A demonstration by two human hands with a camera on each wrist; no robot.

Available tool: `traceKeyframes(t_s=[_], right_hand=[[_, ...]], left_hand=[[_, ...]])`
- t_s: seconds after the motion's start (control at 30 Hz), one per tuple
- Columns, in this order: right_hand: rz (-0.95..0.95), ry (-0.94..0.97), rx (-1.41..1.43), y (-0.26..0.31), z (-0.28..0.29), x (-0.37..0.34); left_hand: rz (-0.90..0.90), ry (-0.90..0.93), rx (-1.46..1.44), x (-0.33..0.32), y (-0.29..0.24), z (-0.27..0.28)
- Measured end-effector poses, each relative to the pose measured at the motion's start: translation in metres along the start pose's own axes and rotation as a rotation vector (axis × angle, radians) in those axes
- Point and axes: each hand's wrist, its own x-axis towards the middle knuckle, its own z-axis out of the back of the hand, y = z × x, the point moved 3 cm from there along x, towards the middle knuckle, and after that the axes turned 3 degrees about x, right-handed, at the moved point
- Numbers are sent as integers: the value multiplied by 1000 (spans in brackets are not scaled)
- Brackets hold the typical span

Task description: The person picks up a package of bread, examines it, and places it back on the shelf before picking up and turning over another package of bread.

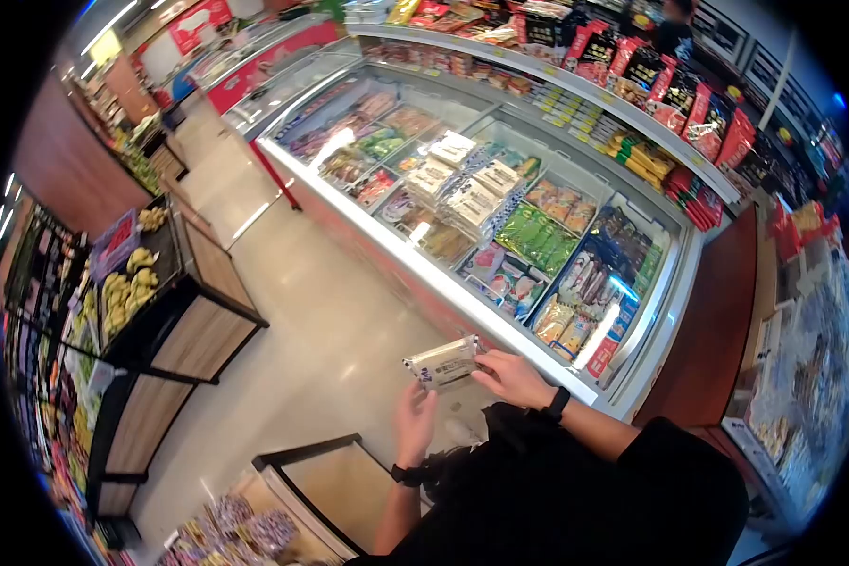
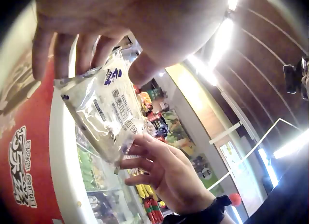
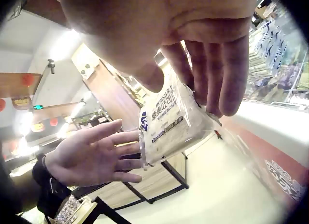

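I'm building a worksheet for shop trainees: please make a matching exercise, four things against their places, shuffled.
1. Single white packet
2. Yellow fruit
3. Green packs
4. Red-and-black bags

A. Inside the freezer
B. On the wood-sided stand
C. On the shelf above the freezer
D. In the right hand

Pairs: 1-D, 2-B, 3-A, 4-C

pretty clearly a grocery shop, freezer case full of packets mid-frame, bagged snacks upper right, bananas on a stand at left.
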Motion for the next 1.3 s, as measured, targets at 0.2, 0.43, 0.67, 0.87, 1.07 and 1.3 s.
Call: traceKeyframes(t_s=[0.2,0.43,0.67,0.87,1.07,1.3], right_hand=[[-111,-147,-19,-18,-1,44],[-150,-292,148,-29,-7,142],[-110,-358,264,-47,-6,244],[-221,-386,300,-66,-4,287],[-290,-583,184,-80,-1,319],[-493,-833,94,-95,-3,372]], left_hand=[[-39,55,-27,70,-13,-4],[-53,76,149,167,-59,32],[-193,88,168,271,-120,42],[-120,194,182,337,-134,35],[-218,337,275,417,-123,15],[-426,600,347,513,-159,-10]])
